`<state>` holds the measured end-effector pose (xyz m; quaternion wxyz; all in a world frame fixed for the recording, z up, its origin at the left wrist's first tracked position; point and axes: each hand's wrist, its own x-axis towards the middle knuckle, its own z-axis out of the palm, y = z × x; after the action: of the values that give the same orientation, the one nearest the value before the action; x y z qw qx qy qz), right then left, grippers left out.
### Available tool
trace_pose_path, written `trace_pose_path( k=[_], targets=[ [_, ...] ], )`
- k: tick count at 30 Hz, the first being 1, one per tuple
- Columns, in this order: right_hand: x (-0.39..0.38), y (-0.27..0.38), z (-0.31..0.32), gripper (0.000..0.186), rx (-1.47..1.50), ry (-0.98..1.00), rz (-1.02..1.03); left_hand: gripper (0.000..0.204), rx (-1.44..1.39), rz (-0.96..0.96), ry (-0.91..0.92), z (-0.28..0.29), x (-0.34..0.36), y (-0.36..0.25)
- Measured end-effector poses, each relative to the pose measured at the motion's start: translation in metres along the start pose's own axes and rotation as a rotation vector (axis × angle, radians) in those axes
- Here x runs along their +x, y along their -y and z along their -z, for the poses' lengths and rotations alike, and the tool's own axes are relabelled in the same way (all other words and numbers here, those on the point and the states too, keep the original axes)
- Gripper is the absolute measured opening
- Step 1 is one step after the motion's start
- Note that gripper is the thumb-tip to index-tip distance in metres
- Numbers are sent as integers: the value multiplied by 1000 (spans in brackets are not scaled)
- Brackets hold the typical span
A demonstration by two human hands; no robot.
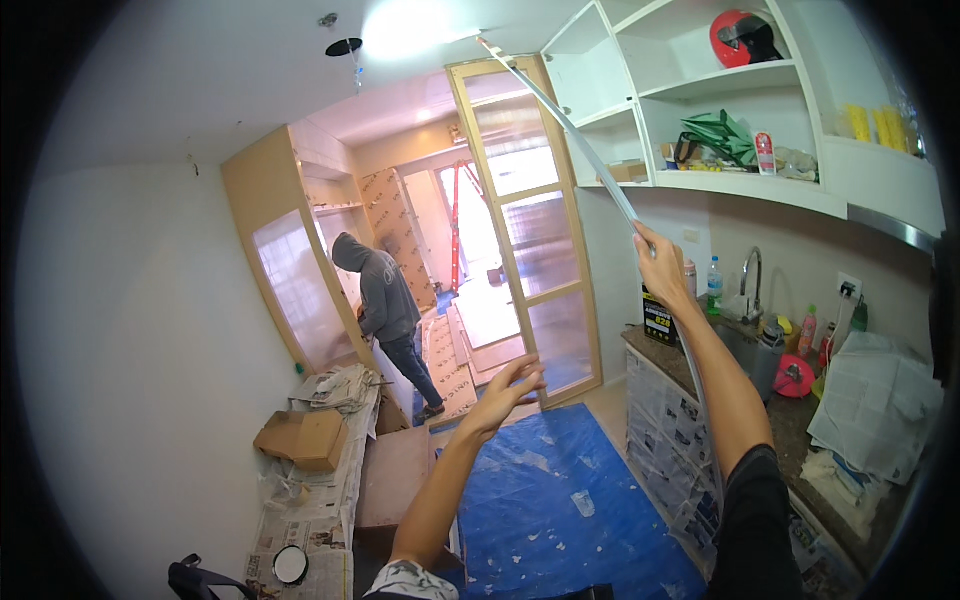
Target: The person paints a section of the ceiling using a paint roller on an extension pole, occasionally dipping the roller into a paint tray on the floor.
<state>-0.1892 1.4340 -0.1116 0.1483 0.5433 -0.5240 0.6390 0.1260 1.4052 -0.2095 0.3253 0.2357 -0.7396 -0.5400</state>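
My right hand point(660, 262) grips a long, pale, flat strip point(585, 150) that slants up to the ceiling beside a bright light point(415, 28), with its lower length running down along my forearm. My left hand point(505, 395) is raised in the middle, fingers apart and holding nothing, in front of the wood-framed door with translucent panels point(540, 245). A dark round opening point(343, 46) with hanging wires is in the ceiling.
A person in a grey hoodie point(390, 290) stands at a cabinet left of the doorway. A blue sheet point(560, 520) covers the floor. A paper-covered bench point(320, 520) holds a cardboard box point(300, 440). At right are shelves point(720, 87) and a cluttered sink counter point(820, 440).
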Motion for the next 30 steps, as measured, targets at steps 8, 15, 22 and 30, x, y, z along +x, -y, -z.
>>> trace_pose_path(
  k=[8, 15, 22, 30],
  targets=[
    [-34, -16, 16, 35, -18, -28, 14, 48, 30, -121, -96, 28, 0, -17],
    [-146, 42, 159, 37, -15, -14, -131, 49, 48, -367, -54, -73, 95, -113],
    [-298, 68, 314, 36, -268, 34, -92, 61, -331, -474, 61, -215, 146, -214],
    [-386, 112, 385, 10, -309, 48, -23, 31, -361, -714, 87, -280, 66, -265]
  ],
)
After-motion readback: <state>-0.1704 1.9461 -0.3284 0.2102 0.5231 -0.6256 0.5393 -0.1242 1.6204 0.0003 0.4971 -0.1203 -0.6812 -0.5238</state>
